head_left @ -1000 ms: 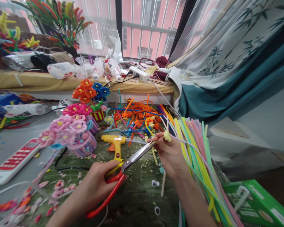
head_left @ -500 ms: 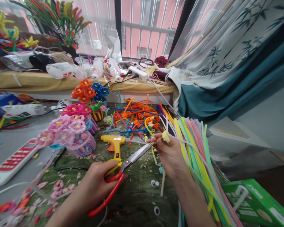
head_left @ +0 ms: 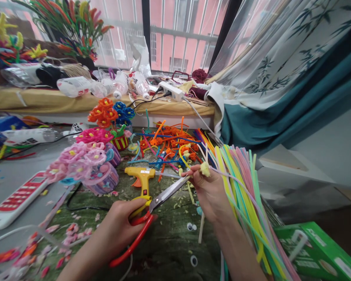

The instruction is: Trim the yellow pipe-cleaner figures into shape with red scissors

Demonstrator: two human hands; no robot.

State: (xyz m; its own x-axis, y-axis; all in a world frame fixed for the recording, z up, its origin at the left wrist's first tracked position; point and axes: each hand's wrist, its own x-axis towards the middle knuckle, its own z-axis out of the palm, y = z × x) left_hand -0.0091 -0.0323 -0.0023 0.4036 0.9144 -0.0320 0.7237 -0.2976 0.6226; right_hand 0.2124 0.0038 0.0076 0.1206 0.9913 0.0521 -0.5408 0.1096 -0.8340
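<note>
My left hand [head_left: 124, 220] is closed around the handles of a pair of scissors [head_left: 170, 192], one handle red and the other yellow. The blades point up and right, their tips at the fingertips of my right hand [head_left: 209, 195]. That hand pinches a small fluffy pale yellow pipe-cleaner piece [head_left: 205, 169] above the table. Whether the blades touch it is hidden by the fingers. Just behind the scissors lies a yellow hot glue gun [head_left: 142, 177]. Pale yellow trimmings and googly eyes [head_left: 194, 260] lie on the green cloth [head_left: 163, 246] below.
Pipe-cleaner flower pots [head_left: 101, 179] stand at left, near a red-and-white calculator-like device [head_left: 20, 199]. Orange pipe-cleaner pieces [head_left: 172, 142] are heaped behind. Long pastel pipe cleaners [head_left: 240, 171] lie beside my right forearm, with a green box [head_left: 318, 249] farther right. A power strip [head_left: 171, 91] rests on the sill.
The scissors' lower red handle has shifted very slightly up and toward the right. Both hands keep nearly the same place and grip.
</note>
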